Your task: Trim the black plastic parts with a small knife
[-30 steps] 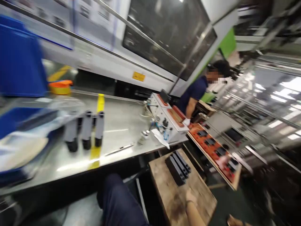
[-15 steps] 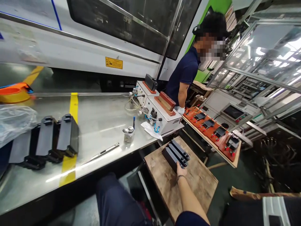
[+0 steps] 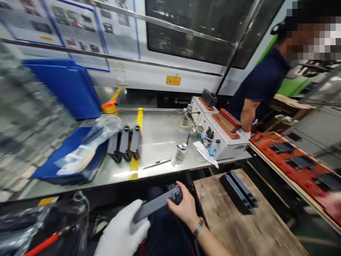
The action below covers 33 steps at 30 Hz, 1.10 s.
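Below the front edge of the steel table, over the lap, a long dark plastic part is held between both hands: the gloved left hand is cupped under its near end, and the bare right hand is closed around its far, blockier end, thumb on top. The part is tilted, its far end higher. The grip is best kept at both ends, as it is now, so that the part is neither twisted nor let slip from the smooth glove; its face is probably best left untouched, though the blur hides what that face carries. On the table, near the yellow stripe, three like parts stand side by side, just beside a blue tray with a clear bag spilling over its rim. Toward the front edge lie a slim metal tool and a small metal cup; at the right end a white test box with hoses and a rag is set. To the right, lower, a wooden board carries a stack of dark parts. Beyond it another person works at an orange fixture board. The table edge and the wooden board close in on either side of the hands, so little room is left for swinging the long part.
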Available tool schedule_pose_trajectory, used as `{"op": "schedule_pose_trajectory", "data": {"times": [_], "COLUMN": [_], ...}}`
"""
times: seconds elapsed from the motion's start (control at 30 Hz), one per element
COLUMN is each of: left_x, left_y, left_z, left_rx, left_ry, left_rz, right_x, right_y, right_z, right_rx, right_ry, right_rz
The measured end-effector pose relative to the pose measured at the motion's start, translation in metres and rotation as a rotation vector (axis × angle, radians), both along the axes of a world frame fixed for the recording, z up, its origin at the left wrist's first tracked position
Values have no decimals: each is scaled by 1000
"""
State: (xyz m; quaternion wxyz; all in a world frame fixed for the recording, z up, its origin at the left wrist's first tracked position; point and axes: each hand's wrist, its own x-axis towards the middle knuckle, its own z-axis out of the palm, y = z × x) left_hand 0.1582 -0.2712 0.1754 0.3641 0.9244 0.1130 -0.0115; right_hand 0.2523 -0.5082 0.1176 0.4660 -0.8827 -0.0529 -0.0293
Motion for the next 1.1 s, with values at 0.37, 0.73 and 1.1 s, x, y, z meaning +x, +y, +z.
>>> {"op": "schedule_pose_trajectory", "data": {"times": [0.37, 0.73, 1.1], "left_x": [-52, -80, -88], "left_y": [30, 45, 52], "left_z": [58, 94, 50], "left_rx": [-603, -840, -1543], "left_ry": [210, -25, -464], "left_rz": [470, 605, 1159], "right_x": [106, 169, 71], "right_y": [86, 73, 52], "right_z": [36, -5, 28], "right_rx": [-336, -457, 118], "right_ry": [-186, -74, 389], "right_rz": [517, 432, 422]}}
